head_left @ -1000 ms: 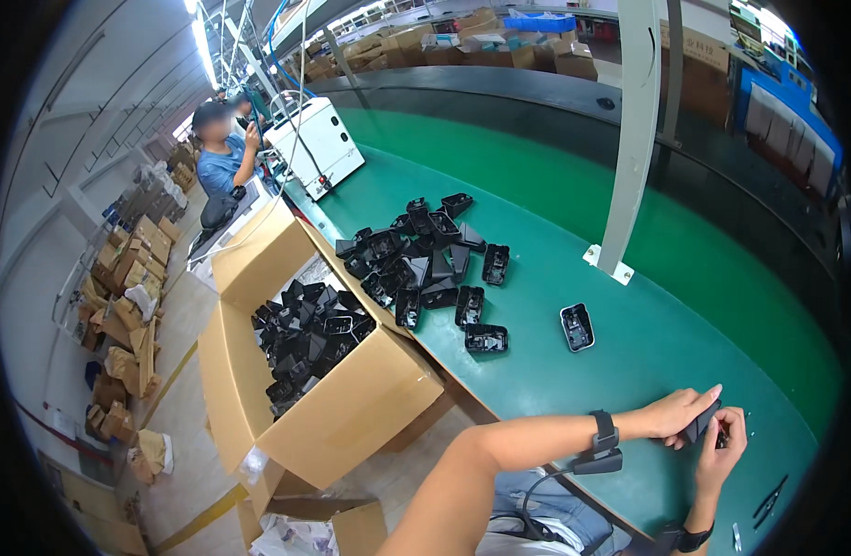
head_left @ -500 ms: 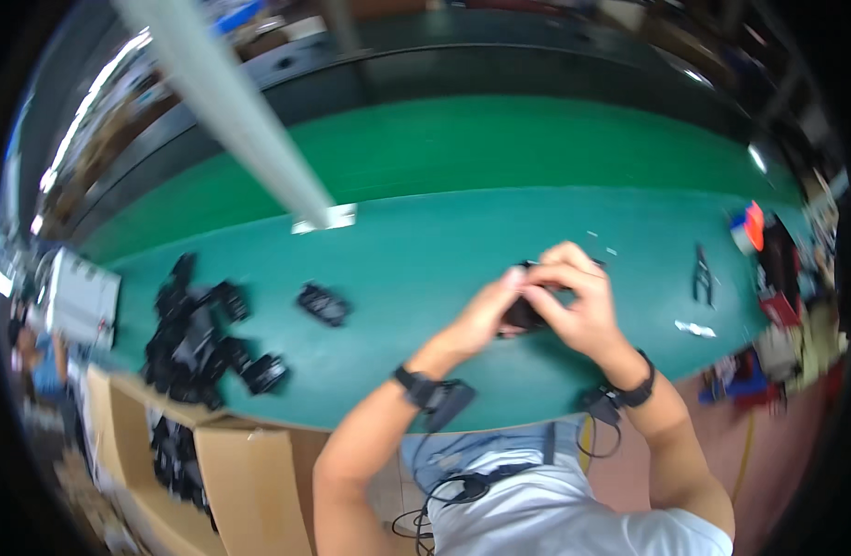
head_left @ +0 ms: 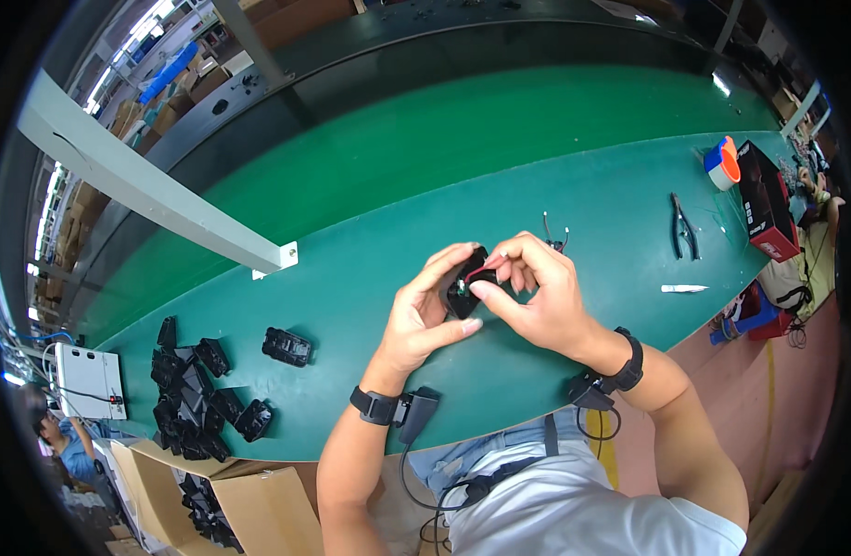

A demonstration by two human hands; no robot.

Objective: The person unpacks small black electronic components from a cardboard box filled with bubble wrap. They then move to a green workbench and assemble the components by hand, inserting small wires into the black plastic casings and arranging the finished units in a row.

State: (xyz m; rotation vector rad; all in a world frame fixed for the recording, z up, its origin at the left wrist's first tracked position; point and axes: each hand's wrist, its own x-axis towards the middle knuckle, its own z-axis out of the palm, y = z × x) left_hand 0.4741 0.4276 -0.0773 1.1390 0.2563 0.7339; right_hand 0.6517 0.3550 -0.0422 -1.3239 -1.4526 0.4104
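Black housing (head_left: pixel 459 301) is tilted up above the counter (head_left: pixel 370 250), gripped in the left hand (head_left: pixel 416 320), thumb spread from fingers. Right hand (head_left: pixel 546 296) is curled in close at a red wire (head_left: pixel 479 272); can't tell if it's pinching it. Looks like the wiring step to me, so next probably needs a steady shell and light fingertips. Forearms angle inward.

Pale printed marks stand on the black-and-red rectangular cardboard box (head_left: pixel 764 196) at the far right, towards its red lower end (small and slanted as they are); no word or number can be read.
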